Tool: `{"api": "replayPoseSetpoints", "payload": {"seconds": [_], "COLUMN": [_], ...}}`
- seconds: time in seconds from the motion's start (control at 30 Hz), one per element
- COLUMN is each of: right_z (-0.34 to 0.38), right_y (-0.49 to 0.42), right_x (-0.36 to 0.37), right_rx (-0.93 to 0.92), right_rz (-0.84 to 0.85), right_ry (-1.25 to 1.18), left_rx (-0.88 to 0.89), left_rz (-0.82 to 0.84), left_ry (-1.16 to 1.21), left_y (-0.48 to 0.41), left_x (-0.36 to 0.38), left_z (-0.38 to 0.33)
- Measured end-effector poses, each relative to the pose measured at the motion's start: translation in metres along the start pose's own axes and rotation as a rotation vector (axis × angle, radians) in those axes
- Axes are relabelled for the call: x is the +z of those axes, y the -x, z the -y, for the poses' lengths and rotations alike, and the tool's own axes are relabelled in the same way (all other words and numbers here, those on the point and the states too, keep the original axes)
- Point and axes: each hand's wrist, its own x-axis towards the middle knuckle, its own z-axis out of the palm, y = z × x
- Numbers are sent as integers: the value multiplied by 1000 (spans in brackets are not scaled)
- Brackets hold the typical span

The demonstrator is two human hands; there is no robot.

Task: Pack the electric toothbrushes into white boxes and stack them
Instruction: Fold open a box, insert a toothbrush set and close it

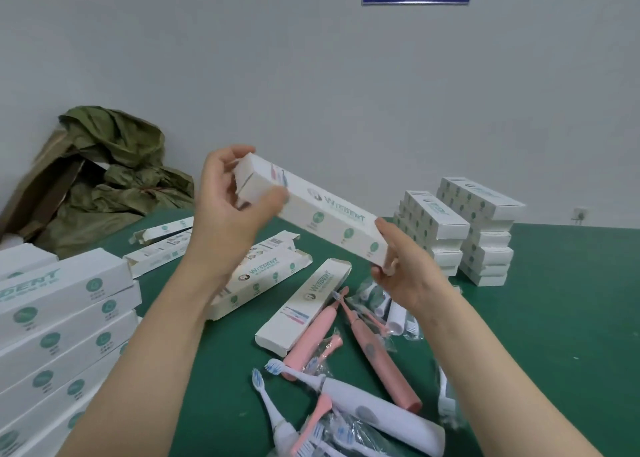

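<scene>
Holding a long white cardboard box with green print [322, 210] in the air over the green table [561, 325], the left hand [225, 214] curls its fingers round the 10 o'clock end. The right hand [405, 269] grips the 4 o'clock end. Pink and white plastic electric toothbrushes [379, 359] lie at 6 o'clock. Stacked white boxes [485, 203] stand at 3 o'clock.

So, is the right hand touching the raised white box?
Touching. The head view shows the right hand gripping the white box at its lower end.
</scene>
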Motion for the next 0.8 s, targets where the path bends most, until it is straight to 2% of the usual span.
{"api": "replayPoseSetpoints", "payload": {"seconds": [0.07, 0.1, 0.13, 0.2, 0.27, 0.33, 0.4, 0.53, 0.63, 0.8], "right_z": [3, 5, 7, 10, 8, 4, 3, 10, 10, 11], "right_y": [-2, -3, -2, 3, 9, 13, 15, 15, 19, 28], "right_x": [-4, -5, -5, 0, 10, 18, 22, 19, 16, 27], "right_rx": [-170, -240, -300, -399, -475, -532, -539, -374, -398, -493], "right_rz": [-120, -157, -189, -225, -192, -125, -49, 66, 32, 29], "right_ry": [109, 151, 194, 291, 376, 418, 382, 114, 166, 188], "left_rx": [24, 59, 90, 126, 134, 140, 158, 175, 138, 163], "left_rz": [-28, -21, 22, 196, 365, 435, 428, 312, 331, 365], "left_ry": [-646, -807, -861, -840, -827, -815, -807, -791, -821, -649], "left_y": [-1, 0, 1, 5, 12, 17, 20, 15, 18, 27], "left_x": [-5, -5, -3, 8, 22, 33, 36, 27, 29, 45], "left_z": [13, 17, 19, 21, 25, 30, 34, 32, 26, 7]}}
